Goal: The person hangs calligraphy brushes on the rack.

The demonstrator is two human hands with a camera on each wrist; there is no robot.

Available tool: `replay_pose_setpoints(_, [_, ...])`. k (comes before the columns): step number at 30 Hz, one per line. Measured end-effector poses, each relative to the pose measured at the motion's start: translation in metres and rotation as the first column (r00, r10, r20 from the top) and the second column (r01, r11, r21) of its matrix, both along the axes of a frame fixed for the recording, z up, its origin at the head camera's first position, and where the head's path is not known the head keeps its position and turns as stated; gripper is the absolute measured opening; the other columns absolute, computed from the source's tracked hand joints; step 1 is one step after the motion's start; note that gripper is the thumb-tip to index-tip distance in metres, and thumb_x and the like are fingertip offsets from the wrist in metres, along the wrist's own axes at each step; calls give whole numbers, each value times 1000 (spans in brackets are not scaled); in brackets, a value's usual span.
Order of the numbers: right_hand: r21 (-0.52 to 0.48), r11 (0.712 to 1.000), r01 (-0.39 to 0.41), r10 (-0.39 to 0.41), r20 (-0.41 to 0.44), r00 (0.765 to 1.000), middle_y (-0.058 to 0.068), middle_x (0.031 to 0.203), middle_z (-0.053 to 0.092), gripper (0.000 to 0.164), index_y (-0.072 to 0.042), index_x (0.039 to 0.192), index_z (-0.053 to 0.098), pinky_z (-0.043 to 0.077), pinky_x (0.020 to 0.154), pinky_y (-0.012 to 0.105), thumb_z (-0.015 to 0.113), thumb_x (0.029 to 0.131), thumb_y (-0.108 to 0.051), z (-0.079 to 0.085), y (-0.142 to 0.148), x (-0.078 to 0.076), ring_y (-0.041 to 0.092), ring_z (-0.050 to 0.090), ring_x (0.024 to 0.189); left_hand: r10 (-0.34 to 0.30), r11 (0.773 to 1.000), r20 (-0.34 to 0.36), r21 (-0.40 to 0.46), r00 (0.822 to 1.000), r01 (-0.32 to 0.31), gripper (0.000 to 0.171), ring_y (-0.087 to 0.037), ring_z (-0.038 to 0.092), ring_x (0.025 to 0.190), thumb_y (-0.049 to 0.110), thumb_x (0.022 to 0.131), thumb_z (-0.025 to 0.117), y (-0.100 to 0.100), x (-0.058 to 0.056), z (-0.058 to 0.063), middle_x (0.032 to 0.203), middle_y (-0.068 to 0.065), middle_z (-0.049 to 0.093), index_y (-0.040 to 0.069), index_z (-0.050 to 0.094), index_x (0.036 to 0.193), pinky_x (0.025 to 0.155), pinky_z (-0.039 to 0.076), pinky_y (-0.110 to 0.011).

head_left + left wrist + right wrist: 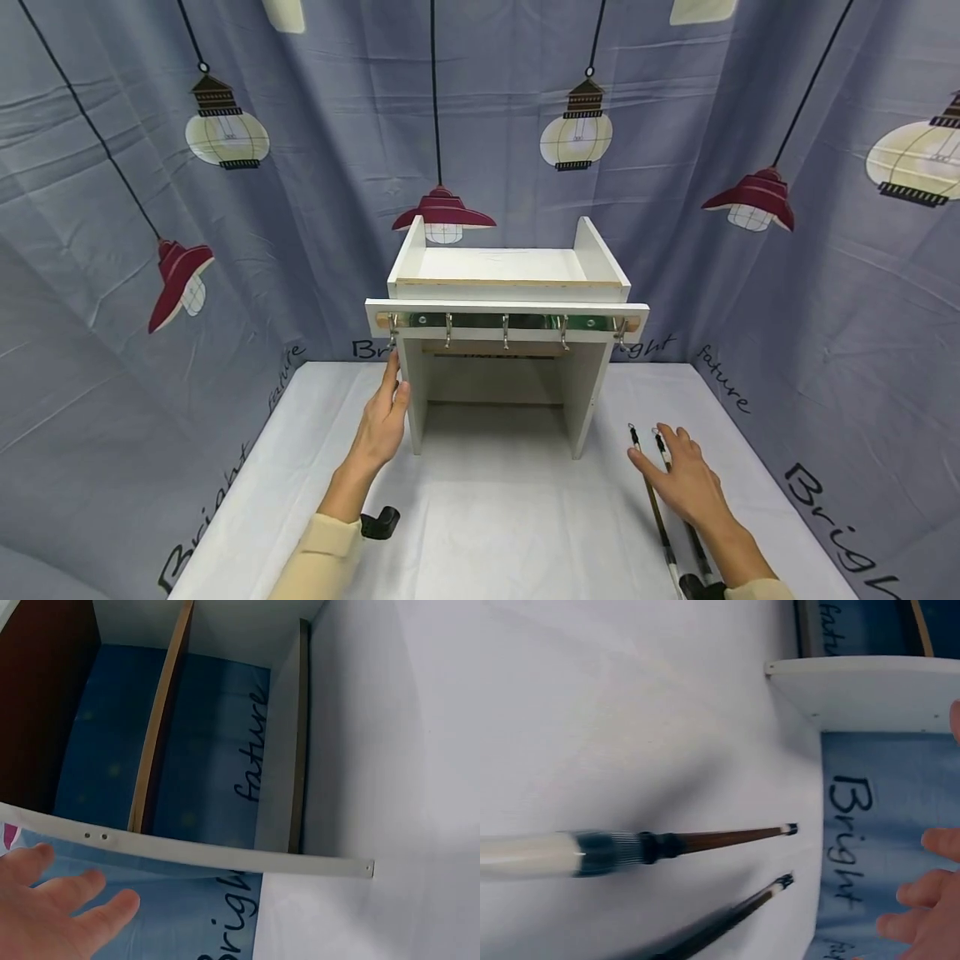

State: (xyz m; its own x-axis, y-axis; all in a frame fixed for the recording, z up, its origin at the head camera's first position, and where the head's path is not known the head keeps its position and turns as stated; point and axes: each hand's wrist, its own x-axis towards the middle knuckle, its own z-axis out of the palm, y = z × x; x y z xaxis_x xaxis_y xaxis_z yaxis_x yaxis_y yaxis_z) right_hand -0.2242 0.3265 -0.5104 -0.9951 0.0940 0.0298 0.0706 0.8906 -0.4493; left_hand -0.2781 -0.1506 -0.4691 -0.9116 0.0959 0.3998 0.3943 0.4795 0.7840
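A small white shelf unit (495, 400) has an open top tray (498, 265) and a front rail (495, 321) with several metal hooks. My left hand (384, 421) is beside its left side panel, fingers fairly straight; whether they touch it I cannot tell. In the left wrist view the left hand (60, 907) lies outside that panel (202, 851). At right, my right hand (686, 479) hovers with spread fingers over two calligraphy brushes, one brown-handled (655, 508) with a white head (525, 855), the other darker (712, 930). In the right wrist view the right hand's fingers (937, 889) hold nothing.
A white cloth (510, 533) covers the table under the shelf and brushes. Blue-grey curtains (337, 167) printed with lamps and lettering surround the table at the back and sides. Dark wrist devices (380, 523) are on both forearms.
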Motion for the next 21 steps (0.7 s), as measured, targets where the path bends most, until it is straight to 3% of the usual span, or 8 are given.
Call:
replay_pose_setpoints(9, [-39, 996, 74, -71, 67, 995, 46, 160, 9, 104, 6, 160, 19, 28, 108, 80, 47, 98, -73, -16, 10, 1, 68, 19, 143, 2, 998, -24, 63, 1000, 0, 60, -35, 20, 158, 32, 115, 27, 9, -5, -3, 174, -8, 8, 20, 0, 168, 126, 23, -56])
replay_pose_setpoints(16, [-69, 982, 173, -176, -36, 984, 43, 154, 31, 82, 9, 153, 34, 42, 103, 70, 53, 103, -53, -30, 15, -1, 66, 43, 130, -3, 996, -28, 90, 1000, 6, 60, -33, 19, 158, 32, 115, 27, 12, -6, -1, 174, -5, 7, 24, -1, 167, 126, 21, -55])
replay_pose_setpoints(21, [-98, 962, 255, -265, -97, 959, 40, 148, 43, 71, 11, 148, 42, 45, 101, 68, 57, 103, -42, -40, 15, -4, 64, 48, 127, 2, 996, -26, 84, 1000, 0, 60, -33, 19, 159, 33, 115, 27, 13, -6, -1, 174, -5, 7, 24, -2, 167, 126, 21, -56])
